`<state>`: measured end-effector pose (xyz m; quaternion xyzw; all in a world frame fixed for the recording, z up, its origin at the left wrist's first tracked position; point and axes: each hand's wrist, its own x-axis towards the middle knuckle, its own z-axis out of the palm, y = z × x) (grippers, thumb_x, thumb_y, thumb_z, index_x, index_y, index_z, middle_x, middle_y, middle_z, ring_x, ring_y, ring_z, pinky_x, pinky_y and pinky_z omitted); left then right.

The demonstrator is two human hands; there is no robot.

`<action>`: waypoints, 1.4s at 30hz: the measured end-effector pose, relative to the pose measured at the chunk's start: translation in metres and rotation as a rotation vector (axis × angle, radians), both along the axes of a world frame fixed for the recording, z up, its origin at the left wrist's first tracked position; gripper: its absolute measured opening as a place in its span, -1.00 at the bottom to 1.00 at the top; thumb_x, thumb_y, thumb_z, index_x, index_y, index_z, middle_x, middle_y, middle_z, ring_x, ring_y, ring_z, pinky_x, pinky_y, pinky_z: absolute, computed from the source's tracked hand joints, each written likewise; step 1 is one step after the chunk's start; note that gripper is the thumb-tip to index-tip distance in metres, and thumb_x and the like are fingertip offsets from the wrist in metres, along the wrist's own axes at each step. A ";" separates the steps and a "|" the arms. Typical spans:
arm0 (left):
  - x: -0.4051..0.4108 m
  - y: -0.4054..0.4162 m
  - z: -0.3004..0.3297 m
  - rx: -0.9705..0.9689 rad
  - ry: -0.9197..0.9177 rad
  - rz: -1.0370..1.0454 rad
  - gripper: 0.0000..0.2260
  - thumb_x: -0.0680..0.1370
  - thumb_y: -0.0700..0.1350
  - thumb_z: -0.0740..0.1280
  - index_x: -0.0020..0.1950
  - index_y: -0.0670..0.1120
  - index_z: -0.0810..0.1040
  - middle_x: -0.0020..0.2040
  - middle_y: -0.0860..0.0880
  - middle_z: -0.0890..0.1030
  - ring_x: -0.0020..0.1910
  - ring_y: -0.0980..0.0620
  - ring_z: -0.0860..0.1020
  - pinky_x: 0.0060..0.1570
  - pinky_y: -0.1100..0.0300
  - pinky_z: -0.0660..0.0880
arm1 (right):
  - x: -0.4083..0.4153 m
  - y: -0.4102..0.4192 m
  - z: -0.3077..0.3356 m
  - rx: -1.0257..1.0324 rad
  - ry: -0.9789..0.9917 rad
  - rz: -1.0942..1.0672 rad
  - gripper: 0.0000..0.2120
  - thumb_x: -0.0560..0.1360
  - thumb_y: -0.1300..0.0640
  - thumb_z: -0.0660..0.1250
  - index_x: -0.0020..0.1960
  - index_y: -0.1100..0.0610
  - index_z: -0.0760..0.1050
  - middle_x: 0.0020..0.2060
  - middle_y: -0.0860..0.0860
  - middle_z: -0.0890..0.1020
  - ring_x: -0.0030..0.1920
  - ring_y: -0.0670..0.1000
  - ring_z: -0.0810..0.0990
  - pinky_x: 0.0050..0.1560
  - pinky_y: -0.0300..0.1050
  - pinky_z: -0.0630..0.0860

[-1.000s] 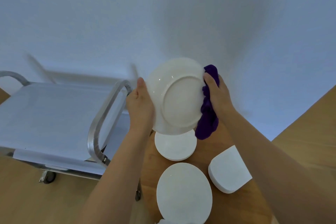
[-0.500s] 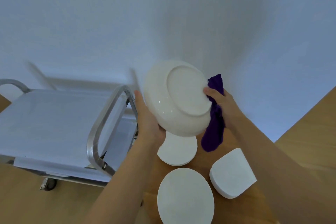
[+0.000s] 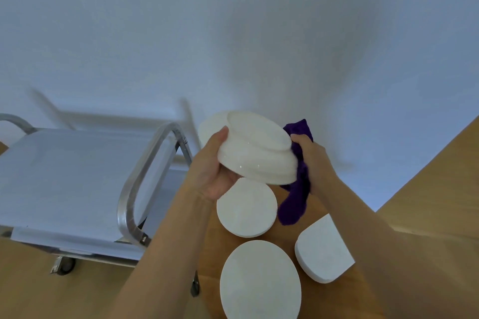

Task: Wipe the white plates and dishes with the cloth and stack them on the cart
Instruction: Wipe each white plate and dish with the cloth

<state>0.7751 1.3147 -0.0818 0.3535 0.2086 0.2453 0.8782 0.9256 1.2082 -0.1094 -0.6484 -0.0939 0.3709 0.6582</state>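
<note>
My left hand (image 3: 212,168) grips a white deep plate (image 3: 256,147) by its left rim, holding it upside down and tilted above the wooden table (image 3: 404,215). My right hand (image 3: 309,156) grips a purple cloth (image 3: 296,189) against the plate's right edge; the cloth's end hangs below. On the table under them lie a small round white plate (image 3: 246,207), a larger round white plate (image 3: 260,281) and a white dish with one straight side (image 3: 322,250). The metal cart (image 3: 77,181) stands to the left, its top shelf bare.
The cart's tubular handle (image 3: 145,184) rises right beside my left forearm. A caster wheel (image 3: 64,265) shows under the cart. A plain pale wall fills the background. The floor is light wood.
The plate has tipped further over, its base now facing up and away from me. My left hand slid under the rim, and my right hand with the cloth stays at the right edge.
</note>
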 end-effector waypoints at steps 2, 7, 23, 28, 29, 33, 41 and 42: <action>0.011 -0.010 -0.003 0.048 0.047 0.053 -0.81 0.61 -0.06 0.21 0.13 -0.10 0.53 -0.03 -0.09 0.71 -0.07 -0.05 0.68 -0.13 0.00 0.64 | -0.015 0.004 -0.004 0.007 -0.056 -0.057 -0.76 0.44 -0.04 0.29 -0.23 0.12 0.43 -0.43 -0.02 0.46 -0.47 -0.04 0.46 -0.49 -0.20 0.41; 0.026 -0.031 -0.012 0.260 0.228 0.059 -0.89 0.61 -0.05 0.25 0.08 0.00 0.53 -0.13 0.03 0.71 -0.13 0.05 0.68 -0.18 0.13 0.62 | -0.047 0.006 -0.017 0.043 -0.182 -0.139 -0.83 0.52 -0.01 0.19 -0.10 0.08 0.43 -0.28 -0.01 0.53 -0.38 -0.12 0.56 -0.48 -0.28 0.44; 0.005 -0.054 -0.014 0.680 0.516 -0.257 -0.59 0.57 0.18 0.18 0.36 0.02 0.40 0.20 -0.04 0.58 0.18 -0.07 0.54 0.22 -0.09 0.50 | -0.014 0.017 0.010 0.062 0.096 -0.031 -0.54 0.49 -0.24 0.20 0.16 0.08 0.54 -0.02 0.08 0.65 0.01 0.12 0.62 0.08 0.04 0.53; 0.012 -0.057 -0.014 0.841 0.595 -0.239 -0.66 0.61 0.13 0.17 0.26 -0.04 0.47 0.06 -0.04 0.61 0.03 -0.01 0.59 0.08 0.11 0.55 | -0.025 0.017 0.005 0.061 -0.085 0.092 -0.72 0.57 -0.19 0.10 0.09 -0.11 0.50 -0.16 -0.08 0.63 -0.10 -0.02 0.61 -0.19 -0.14 0.47; 0.013 -0.055 -0.014 0.864 0.606 -0.240 -0.67 0.61 0.12 0.17 0.22 -0.06 0.48 0.02 -0.05 0.62 -0.01 0.00 0.60 0.05 0.12 0.56 | -0.027 0.014 0.004 0.055 -0.051 0.100 -0.75 0.56 -0.21 0.10 0.03 -0.15 0.49 -0.16 -0.08 0.63 -0.10 -0.02 0.60 -0.18 -0.13 0.48; 0.015 -0.042 -0.023 1.038 0.680 -0.253 -0.81 0.62 0.09 0.15 0.05 0.04 0.47 -0.22 0.05 0.58 -0.24 0.06 0.57 -0.22 0.26 0.51 | -0.038 -0.002 -0.003 0.064 0.109 0.207 -0.60 0.46 -0.31 0.18 0.12 -0.08 0.50 0.00 0.03 0.64 0.03 0.05 0.62 0.04 -0.01 0.55; 0.012 -0.023 -0.041 1.761 0.919 -0.676 -0.45 0.67 0.03 0.03 0.51 0.26 -0.28 -0.13 -0.09 0.57 -0.22 -0.03 0.55 -0.12 0.14 0.52 | -0.027 -0.020 -0.015 0.029 0.251 0.195 -0.21 0.09 -0.30 0.53 0.18 0.10 0.49 0.04 0.18 0.64 0.02 0.18 0.64 0.10 0.16 0.56; 0.013 -0.023 -0.043 1.818 0.929 -0.694 -0.44 0.67 0.02 0.05 0.53 0.23 -0.25 -0.09 -0.10 0.58 -0.18 -0.04 0.56 -0.06 0.11 0.54 | -0.026 -0.021 -0.016 0.005 0.234 0.183 -0.34 0.16 -0.21 0.52 0.14 0.12 0.50 0.02 0.20 0.64 -0.02 0.18 0.65 0.06 0.15 0.57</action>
